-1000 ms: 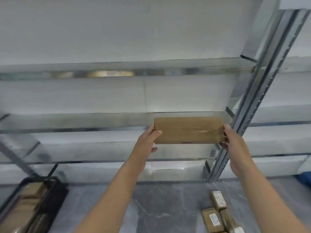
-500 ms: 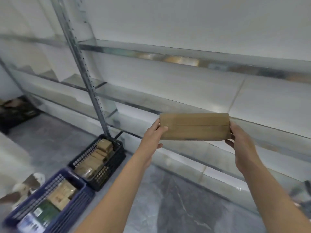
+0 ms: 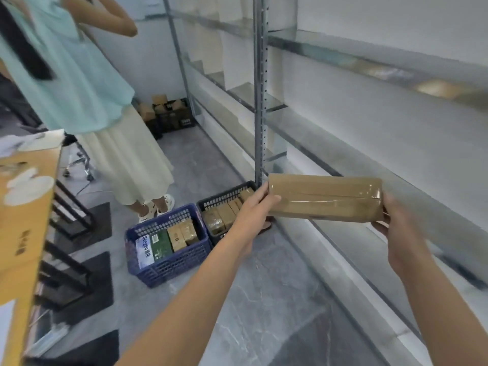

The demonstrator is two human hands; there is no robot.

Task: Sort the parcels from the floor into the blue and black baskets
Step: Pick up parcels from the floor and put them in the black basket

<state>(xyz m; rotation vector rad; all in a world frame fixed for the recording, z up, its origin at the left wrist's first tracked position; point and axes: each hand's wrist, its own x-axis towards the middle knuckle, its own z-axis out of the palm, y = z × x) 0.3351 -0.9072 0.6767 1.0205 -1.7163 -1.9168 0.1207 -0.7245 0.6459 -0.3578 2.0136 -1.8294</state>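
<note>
Long brown cardboard parcel with clear tape [image 3: 324, 199] is held up in the air in front of the chest, well above the grey stone floor [image 3: 264, 299]. One hand is on each short end. Left hand [image 3: 253, 211] clamps the left end, thumb on the front face and fingers behind. Right hand [image 3: 396, 228] grips the right end, fingers curled round it. Parcel's long axis runs left-right across the view, roughly level, right end a touch lower, broad face toward the camera. Both targets lie down and to the left: the black plastic basket [image 3: 224, 195] sits on the floor right under the left hand, partly hidden by it, beside the grey metal shelf upright [image 3: 260, 101]. The blue plastic basket [image 3: 171, 268] is just beside it, further left. Left hand is the nearer one to both. Both baskets already hold boxes — likely the parcel has to swing down-left and turn to fit; which basket, cannot tell.
</note>
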